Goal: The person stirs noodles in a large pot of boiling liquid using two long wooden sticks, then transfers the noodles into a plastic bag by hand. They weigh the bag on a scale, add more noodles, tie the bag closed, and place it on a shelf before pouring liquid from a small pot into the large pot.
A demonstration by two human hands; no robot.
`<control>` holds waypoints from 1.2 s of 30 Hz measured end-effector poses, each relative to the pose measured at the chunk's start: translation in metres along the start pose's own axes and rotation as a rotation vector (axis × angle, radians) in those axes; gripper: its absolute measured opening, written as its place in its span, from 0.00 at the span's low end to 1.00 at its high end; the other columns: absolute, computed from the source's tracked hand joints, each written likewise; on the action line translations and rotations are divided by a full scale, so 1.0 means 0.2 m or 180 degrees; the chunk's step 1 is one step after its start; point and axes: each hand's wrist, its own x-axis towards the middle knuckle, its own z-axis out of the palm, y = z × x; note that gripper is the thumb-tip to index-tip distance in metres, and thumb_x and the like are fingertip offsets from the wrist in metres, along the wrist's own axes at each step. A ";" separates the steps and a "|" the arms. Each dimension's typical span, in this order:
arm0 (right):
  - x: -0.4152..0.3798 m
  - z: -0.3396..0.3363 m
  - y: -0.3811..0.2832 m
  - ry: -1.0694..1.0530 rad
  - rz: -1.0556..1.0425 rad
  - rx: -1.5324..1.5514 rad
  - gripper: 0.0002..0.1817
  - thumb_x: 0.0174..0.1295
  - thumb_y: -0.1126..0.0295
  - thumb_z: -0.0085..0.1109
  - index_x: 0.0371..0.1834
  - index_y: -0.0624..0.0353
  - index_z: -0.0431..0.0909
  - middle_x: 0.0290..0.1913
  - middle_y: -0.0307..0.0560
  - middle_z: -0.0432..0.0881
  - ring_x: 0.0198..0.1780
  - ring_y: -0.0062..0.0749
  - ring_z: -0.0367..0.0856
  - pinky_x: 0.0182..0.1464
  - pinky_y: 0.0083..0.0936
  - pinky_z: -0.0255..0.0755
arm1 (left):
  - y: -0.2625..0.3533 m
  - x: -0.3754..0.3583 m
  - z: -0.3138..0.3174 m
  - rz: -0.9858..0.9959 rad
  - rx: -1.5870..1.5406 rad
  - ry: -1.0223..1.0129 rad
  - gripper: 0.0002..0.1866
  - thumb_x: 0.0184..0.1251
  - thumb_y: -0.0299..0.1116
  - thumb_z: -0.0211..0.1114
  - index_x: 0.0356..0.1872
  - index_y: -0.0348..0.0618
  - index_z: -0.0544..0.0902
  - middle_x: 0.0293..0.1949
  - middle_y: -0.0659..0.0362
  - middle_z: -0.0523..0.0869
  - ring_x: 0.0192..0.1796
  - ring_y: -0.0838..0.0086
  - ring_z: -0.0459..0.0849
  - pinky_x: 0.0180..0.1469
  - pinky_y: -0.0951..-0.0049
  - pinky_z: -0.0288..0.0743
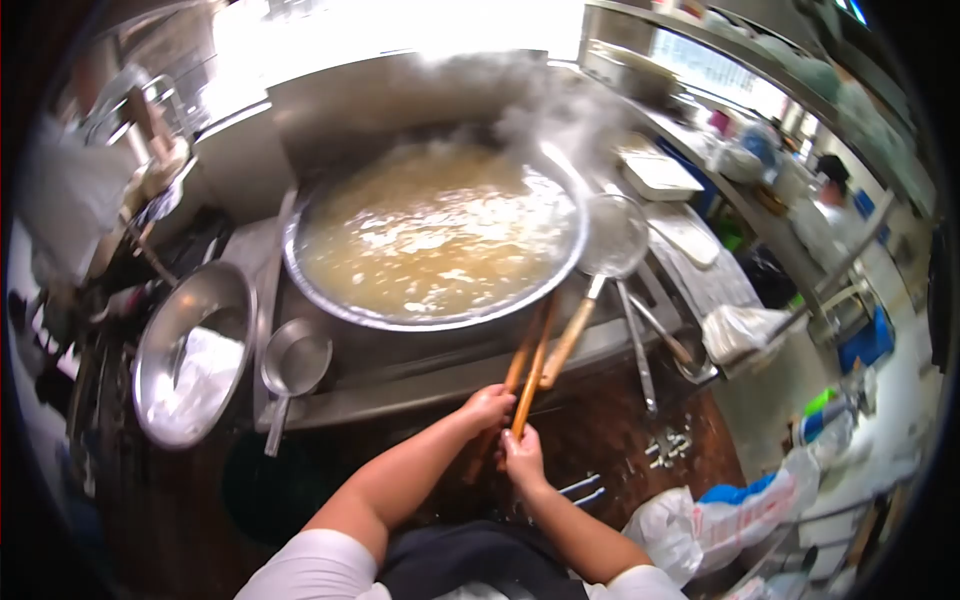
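Observation:
My left hand [490, 408] is closed around a long wooden stick [521, 365]. Just below and to its right, my right hand [522, 455] grips a second wooden stick [531, 392]. Both sticks slant up toward the near rim of a big round metal pot [425, 322], and their far ends are hard to make out there. Pale brownish, steaming liquid [430, 240] fills the pot. Close to the sticks on the right rests a mesh strainer [612, 237] with a wooden handle.
A steel bowl [165, 400] holding a white bag and a small saucepan [297, 358] sit at the left. Right of the pot lie metal utensils [640, 360], a white tray [660, 172] and plastic bags [740, 330]. A person [828, 215] is farther off at the right.

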 end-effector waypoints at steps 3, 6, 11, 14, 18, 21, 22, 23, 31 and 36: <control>0.09 -0.01 -0.12 -0.0471 0.0209 -0.0351 0.15 0.67 0.66 0.55 0.55 0.53 0.69 0.36 0.39 0.81 0.30 0.19 0.79 0.24 0.18 0.71 | -0.10 0.11 0.04 0.0315 0.0226 -0.0090 0.20 0.72 0.36 0.57 0.63 0.46 0.72 0.43 0.60 0.83 0.43 0.76 0.79 0.46 0.70 0.76; 0.15 -0.02 -0.16 -0.0711 0.0473 -0.0734 0.17 0.64 0.65 0.56 0.55 0.53 0.71 0.37 0.38 0.81 0.30 0.20 0.80 0.25 0.20 0.73 | -0.09 0.06 0.06 0.0470 -0.0175 0.0123 0.22 0.67 0.38 0.64 0.61 0.48 0.75 0.38 0.58 0.83 0.36 0.75 0.79 0.38 0.71 0.77; 0.15 -0.03 -0.12 -0.0513 0.0411 -0.0848 0.19 0.63 0.64 0.58 0.56 0.52 0.69 0.37 0.37 0.80 0.29 0.20 0.78 0.24 0.19 0.70 | -0.12 0.02 -0.01 0.0107 0.0527 0.0556 0.47 0.62 0.59 0.61 0.65 0.21 0.63 0.62 0.33 0.72 0.65 0.52 0.74 0.65 0.63 0.69; 0.20 -0.11 -0.06 -0.0292 0.0038 -0.0920 0.35 0.62 0.74 0.63 0.69 0.66 0.54 0.49 0.50 0.76 0.46 0.29 0.78 0.46 0.24 0.75 | -0.22 0.01 -0.08 0.0318 0.0313 0.0288 0.47 0.60 0.61 0.60 0.63 0.20 0.66 0.59 0.31 0.74 0.62 0.50 0.77 0.62 0.62 0.72; 0.21 -0.26 -0.02 0.0438 -0.1083 -0.1819 0.38 0.61 0.72 0.64 0.73 0.59 0.55 0.63 0.53 0.66 0.59 0.32 0.69 0.60 0.28 0.65 | -0.15 -0.40 -0.23 0.0660 0.1042 0.0077 0.44 0.63 0.58 0.59 0.66 0.25 0.63 0.63 0.34 0.71 0.66 0.47 0.71 0.67 0.61 0.66; -0.04 -0.13 -0.22 0.0838 -0.1513 -0.2164 0.31 0.64 0.74 0.60 0.70 0.63 0.62 0.66 0.54 0.66 0.65 0.35 0.67 0.63 0.31 0.65 | -0.04 -0.96 -0.65 0.1804 0.0939 -0.0969 0.27 0.63 0.43 0.67 0.59 0.40 0.76 0.50 0.47 0.85 0.50 0.62 0.84 0.53 0.66 0.76; -0.11 -0.10 -0.21 0.0851 -0.1466 -0.2250 0.29 0.64 0.75 0.59 0.68 0.65 0.64 0.65 0.53 0.68 0.63 0.34 0.69 0.61 0.29 0.67 | 0.00 -1.30 -1.06 0.1865 0.0533 -0.0727 0.21 0.65 0.41 0.66 0.54 0.39 0.80 0.44 0.51 0.87 0.46 0.68 0.86 0.50 0.69 0.77; -0.15 -0.12 -0.21 0.0878 -0.1425 -0.2273 0.27 0.64 0.76 0.59 0.66 0.66 0.66 0.64 0.51 0.70 0.60 0.33 0.71 0.59 0.27 0.68 | 0.00 -1.44 -1.30 0.1790 0.0190 -0.0325 0.16 0.67 0.40 0.65 0.48 0.40 0.83 0.39 0.54 0.88 0.44 0.73 0.85 0.48 0.70 0.78; -0.42 0.74 -0.30 -0.0113 -0.1452 -0.2985 0.14 0.61 0.76 0.60 0.51 0.65 0.79 0.43 0.41 0.80 0.40 0.22 0.77 0.45 0.20 0.73 | -0.87 -1.40 -3.01 0.0098 0.1322 0.3343 0.20 0.54 0.45 0.69 0.38 0.38 0.84 0.32 0.45 0.86 0.38 0.51 0.86 0.44 0.60 0.78; -0.45 0.98 -0.31 -0.0620 -0.1329 -0.3423 0.13 0.57 0.75 0.63 0.45 0.64 0.81 0.39 0.46 0.80 0.38 0.28 0.80 0.43 0.24 0.75 | -0.81 -1.17 -3.02 -0.0663 0.2225 0.3809 0.27 0.54 0.45 0.70 0.52 0.38 0.81 0.49 0.46 0.85 0.53 0.55 0.83 0.57 0.60 0.75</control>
